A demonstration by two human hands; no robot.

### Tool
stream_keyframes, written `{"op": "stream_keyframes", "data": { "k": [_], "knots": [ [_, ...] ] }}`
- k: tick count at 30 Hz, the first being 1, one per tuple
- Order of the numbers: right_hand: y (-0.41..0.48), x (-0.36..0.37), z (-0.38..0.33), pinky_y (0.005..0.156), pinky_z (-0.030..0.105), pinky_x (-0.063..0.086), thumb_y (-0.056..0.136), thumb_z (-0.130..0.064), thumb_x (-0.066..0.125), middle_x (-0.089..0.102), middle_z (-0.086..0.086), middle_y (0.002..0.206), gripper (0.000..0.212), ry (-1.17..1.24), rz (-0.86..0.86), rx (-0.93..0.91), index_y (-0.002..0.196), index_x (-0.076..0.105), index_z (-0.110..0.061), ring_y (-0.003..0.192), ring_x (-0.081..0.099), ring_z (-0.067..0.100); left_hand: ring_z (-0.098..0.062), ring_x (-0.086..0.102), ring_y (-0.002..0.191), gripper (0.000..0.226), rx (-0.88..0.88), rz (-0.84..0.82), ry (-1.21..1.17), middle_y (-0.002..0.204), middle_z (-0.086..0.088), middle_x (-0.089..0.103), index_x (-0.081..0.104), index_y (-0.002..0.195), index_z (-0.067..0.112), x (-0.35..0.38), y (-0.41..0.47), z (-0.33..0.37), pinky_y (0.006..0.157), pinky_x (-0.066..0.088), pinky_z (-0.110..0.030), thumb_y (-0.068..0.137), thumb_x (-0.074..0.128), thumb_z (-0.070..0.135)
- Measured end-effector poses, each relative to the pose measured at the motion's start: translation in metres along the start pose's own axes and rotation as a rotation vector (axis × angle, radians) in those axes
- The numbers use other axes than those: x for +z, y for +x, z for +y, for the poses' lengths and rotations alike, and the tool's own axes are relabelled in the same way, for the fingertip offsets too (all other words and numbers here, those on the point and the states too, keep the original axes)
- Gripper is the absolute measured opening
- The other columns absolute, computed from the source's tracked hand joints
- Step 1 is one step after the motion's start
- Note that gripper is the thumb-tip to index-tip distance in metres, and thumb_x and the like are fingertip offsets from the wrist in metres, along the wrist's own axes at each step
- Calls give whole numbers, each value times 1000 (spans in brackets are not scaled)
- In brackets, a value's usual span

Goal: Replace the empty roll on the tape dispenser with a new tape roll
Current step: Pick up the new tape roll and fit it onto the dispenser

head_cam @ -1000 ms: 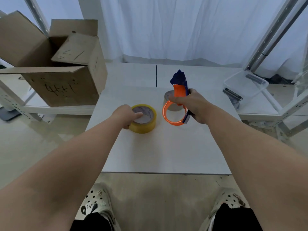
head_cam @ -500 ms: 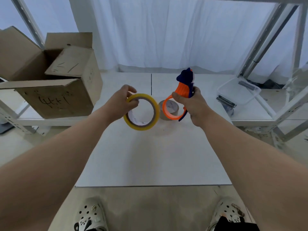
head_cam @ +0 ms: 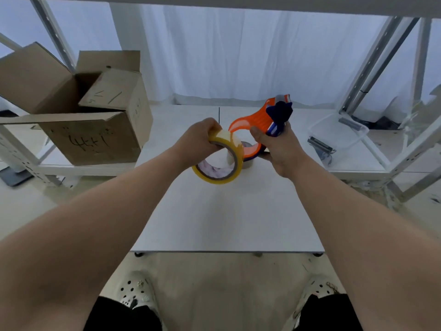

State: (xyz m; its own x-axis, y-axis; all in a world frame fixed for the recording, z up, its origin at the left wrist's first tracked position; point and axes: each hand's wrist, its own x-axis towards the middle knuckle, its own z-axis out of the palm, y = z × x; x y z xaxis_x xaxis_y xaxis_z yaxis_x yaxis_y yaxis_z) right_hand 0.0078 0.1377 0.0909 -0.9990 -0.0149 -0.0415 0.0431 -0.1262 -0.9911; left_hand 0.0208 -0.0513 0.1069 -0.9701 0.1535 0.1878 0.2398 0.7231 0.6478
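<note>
Tape roll [head_cam: 218,161] at frame center, pinched by the rim in left hand [head_cam: 198,142], edge touching the orange hoop of dispenser [head_cam: 260,130], itself clamped in right hand [head_cam: 278,149]. Probably best: square the core to the hoop, then push evenly, no tilting. Spent core [head_cam: 248,162] just behind on table [head_cam: 226,218].

Left arm: bare, reaching forward from lower left, wrist bent slightly inward. Left hand [head_cam: 199,139]: raised above the table, fingers curled over the top edge of the tape roll [head_cam: 220,163], closed round it, knuckles up.

Right arm: bare, reaching forward from lower right. Right hand [head_cam: 278,149]: raised level with the left, just beside it, wrapped round the dispenser [head_cam: 260,123], thumb [head_cam: 256,134] pressed on its orange body.
</note>
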Motion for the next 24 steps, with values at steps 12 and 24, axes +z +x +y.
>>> {"op": "stream_keyframes", "data": {
  "k": [12, 24],
  "knots": [
    [2, 8, 4, 94, 45, 51, 80, -25, 73, 51, 7, 136, 71, -306, 29, -27, 137, 32, -17, 120, 54, 31, -15, 51, 85, 28, -8, 95, 147, 105, -8, 65, 56, 111, 11, 13, 3, 2, 74, 38, -25, 86, 63, 22],
    [-2, 13, -6, 91, 45, 53, 84, -33, 67, 52, 5, 135, 65, -408, 60, 11, 138, 34, -17, 116, 56, 29, -26, 63, 93, 30, 189, 200, 471, 106, -6, 69, 58, 115, 15, 8, -2, 12, 92, 40, -35, 90, 57, 32]
  ]
}}
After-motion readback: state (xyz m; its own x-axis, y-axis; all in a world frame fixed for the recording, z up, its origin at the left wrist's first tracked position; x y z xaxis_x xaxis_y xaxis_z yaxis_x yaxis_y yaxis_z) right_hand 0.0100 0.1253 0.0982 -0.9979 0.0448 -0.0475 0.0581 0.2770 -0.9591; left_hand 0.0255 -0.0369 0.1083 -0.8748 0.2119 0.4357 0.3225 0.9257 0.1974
